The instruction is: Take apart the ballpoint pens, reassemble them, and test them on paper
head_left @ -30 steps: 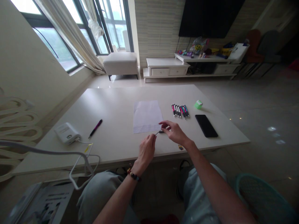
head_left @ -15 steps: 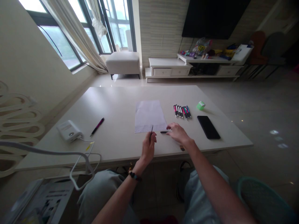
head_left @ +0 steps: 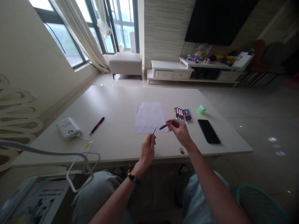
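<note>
The right hand [head_left: 179,132] has just lifted a slim black pen barrel [head_left: 164,126] off the white table [head_left: 112,102], pinching it over the lower right corner of one white paper sheet [head_left: 148,116], while the left hand [head_left: 147,152] pinches a thin black pen refill [head_left: 153,133]. From here, roughly eight multicoloured pens [head_left: 182,114] lie bunched to the right, and one magenta pen [head_left: 97,125] lies apart toward the left.

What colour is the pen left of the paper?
The pen is magenta and black; head view.

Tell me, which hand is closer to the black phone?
The right hand is closer, sitting to the left of the phone without touching it. The left hand is farther left, beyond the right hand.
</note>
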Demonstrator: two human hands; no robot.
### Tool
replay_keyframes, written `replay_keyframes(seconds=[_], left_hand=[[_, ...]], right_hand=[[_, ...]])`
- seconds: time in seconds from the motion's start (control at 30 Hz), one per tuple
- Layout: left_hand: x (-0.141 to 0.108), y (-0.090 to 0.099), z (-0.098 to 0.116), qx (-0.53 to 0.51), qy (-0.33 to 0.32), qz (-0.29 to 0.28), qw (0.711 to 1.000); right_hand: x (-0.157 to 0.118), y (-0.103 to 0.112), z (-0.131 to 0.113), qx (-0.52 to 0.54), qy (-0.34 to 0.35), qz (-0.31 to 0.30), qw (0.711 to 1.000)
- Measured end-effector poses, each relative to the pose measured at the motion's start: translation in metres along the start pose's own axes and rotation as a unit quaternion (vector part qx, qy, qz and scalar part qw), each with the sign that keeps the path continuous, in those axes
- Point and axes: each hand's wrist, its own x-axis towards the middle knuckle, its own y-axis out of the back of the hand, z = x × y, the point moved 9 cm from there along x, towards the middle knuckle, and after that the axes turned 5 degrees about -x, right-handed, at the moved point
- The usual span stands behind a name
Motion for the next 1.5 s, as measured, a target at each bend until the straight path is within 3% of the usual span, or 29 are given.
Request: replay_keyframes(seconds=[0.1, 0.33, 0.6, 0.8, 1.1, 1.27, 1.37, 1.5], left_hand=[[-0.002, -0.005, 0.004, 0.018, -0.016, -0.011, 1.000], [-0.004, -0.013, 0.003, 0.031, -0.027, -0.039, 0.998], [-0.004, -0.016, 0.000, 0.078, -0.029, -0.059, 0.995], [0.003, -0.015, -0.002, 0.067, -0.034, -0.039, 0.996], [0.020, -0.011, 0.001, 0.078, -0.040, -0.056, 0.995], [0.040, -0.017, 0.001, 0.110, -0.066, -0.111, 0.986], [0.046, -0.014, -0.001, 0.115, -0.091, -0.102, 0.984], [0.041, -0.007, -0.005, 0.128, -0.114, -0.080, 0.982]], right_hand=[[-0.002, 0.004, -0.006, 0.020, 0.015, 0.030, 0.999], [-0.004, 0.005, -0.016, -0.031, 0.031, 0.030, 0.999], [-0.008, -0.016, -0.009, -0.065, 0.017, -0.042, 0.997], [-0.011, -0.038, -0.007, -0.057, 0.018, -0.086, 0.994], [-0.006, -0.032, 0.008, -0.053, -0.004, -0.083, 0.995], [0.005, -0.030, 0.017, -0.044, -0.002, -0.027, 0.999], [0.005, -0.032, 0.028, -0.024, -0.019, 0.017, 0.999], [0.001, -0.039, 0.043, -0.007, -0.053, 0.025, 0.998]])
